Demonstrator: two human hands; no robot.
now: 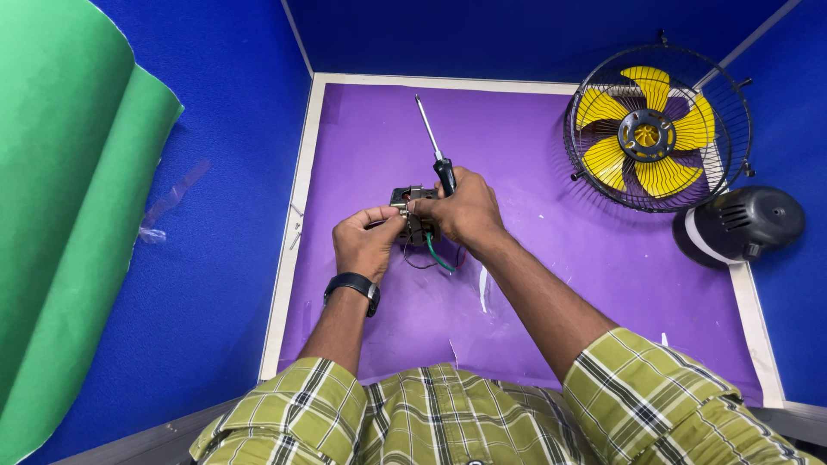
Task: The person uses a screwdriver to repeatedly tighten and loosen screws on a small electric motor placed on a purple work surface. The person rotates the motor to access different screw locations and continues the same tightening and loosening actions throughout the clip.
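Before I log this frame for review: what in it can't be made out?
Head view only:
- Small motor block: mostly hidden by the left hand and right hand; its screws are too small to see.
- Screwdriver: handle buried in the right hand.
- Wires: their ends vanish under the hands.
- Black housing: far side hidden, partly behind the fan guard.

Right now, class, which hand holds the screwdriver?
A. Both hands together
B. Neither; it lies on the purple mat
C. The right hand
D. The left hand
C: the right hand grips the black handle of the screwdriver, while the left hand steadies the small motor.
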